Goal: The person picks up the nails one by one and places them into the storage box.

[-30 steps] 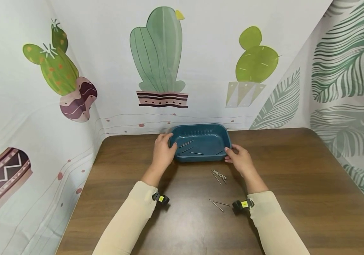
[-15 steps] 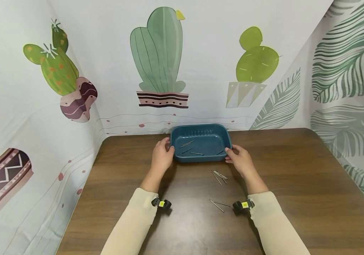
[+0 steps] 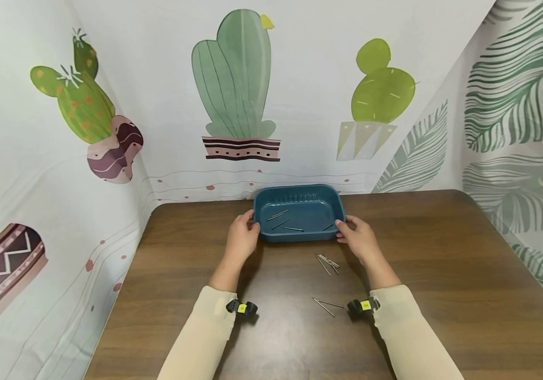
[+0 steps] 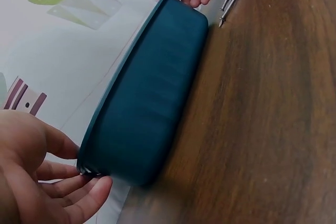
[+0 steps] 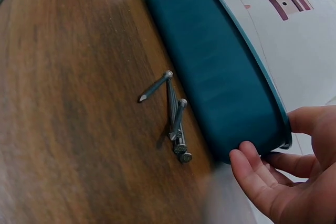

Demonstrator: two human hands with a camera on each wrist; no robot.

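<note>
A dark blue plastic tray (image 3: 299, 236) sits at the table's back edge, with several nails (image 3: 293, 229) lying in it. At its left end my left hand (image 3: 241, 237) holds the rim, thumb on top and fingers below, as the left wrist view shows. The right-hand corner is gripped the same way by my right hand (image 3: 359, 240). In front of the tray lies a small pile of nails (image 5: 176, 114), heads and points visible in the right wrist view. Two more nails (image 3: 324, 307) lie nearer to me, crossing at one end.
The brown wooden table (image 3: 442, 253) runs under everything, with rounded back corners. Right behind the tray hangs a white cloth backdrop (image 3: 309, 105) printed with cacti and leaves. Each wrist carries a small black camera (image 3: 248, 309) on a strap.
My left hand has slid slightly left and down along the tray's end, its thumb moving from over the inside to the rim. The right hand, tray and nails look unmoved.
</note>
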